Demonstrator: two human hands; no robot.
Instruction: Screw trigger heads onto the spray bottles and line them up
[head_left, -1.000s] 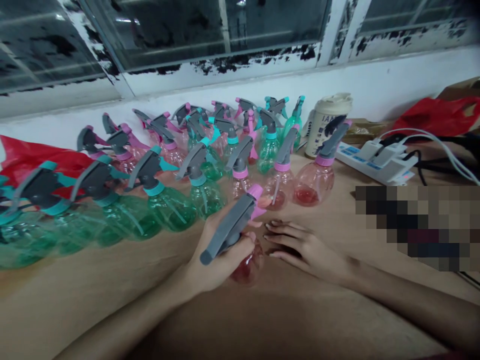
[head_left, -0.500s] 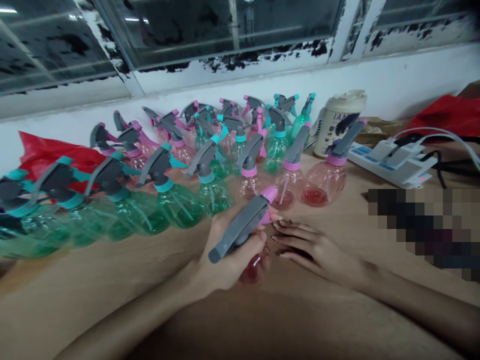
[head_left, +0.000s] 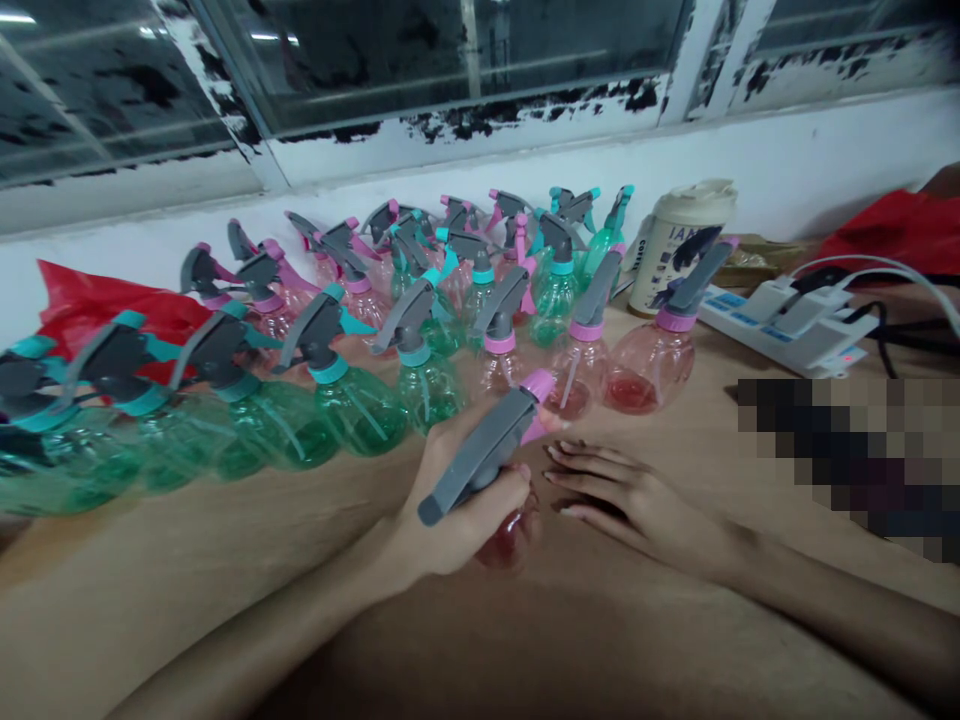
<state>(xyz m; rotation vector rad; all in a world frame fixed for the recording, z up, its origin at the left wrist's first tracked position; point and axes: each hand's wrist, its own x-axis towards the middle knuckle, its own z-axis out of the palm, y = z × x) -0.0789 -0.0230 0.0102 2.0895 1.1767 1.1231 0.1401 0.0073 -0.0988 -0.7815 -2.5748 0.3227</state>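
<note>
My left hand (head_left: 457, 500) is wrapped round the neck of a pink spray bottle (head_left: 510, 540) with a grey and pink trigger head. Its nozzle points away and to the right; the hand hides the collar. My right hand (head_left: 611, 490) lies flat on the wooden table (head_left: 645, 640), fingers stretched toward that bottle but apart from it, holding nothing. Just beyond the hands stand a pink spray bottle (head_left: 649, 370) and another pink spray bottle (head_left: 574, 375), each with some red liquid at the bottom. A green spray bottle (head_left: 427, 385) is nearest beyond my left hand.
Several green bottles (head_left: 262, 430) line the left, with more pink and green ones behind. A paper cup (head_left: 679, 250), a white power strip (head_left: 787, 335) with plugs and cables, and a red bag (head_left: 892, 235) lie right. Another red bag (head_left: 112, 315) sits left, below the window (head_left: 465, 70).
The whole view has shifted, so everything appears farther right than a second ago. Left-hand fingers at the trigger seem drawn in slightly. My right hand stays flat on the table.
</note>
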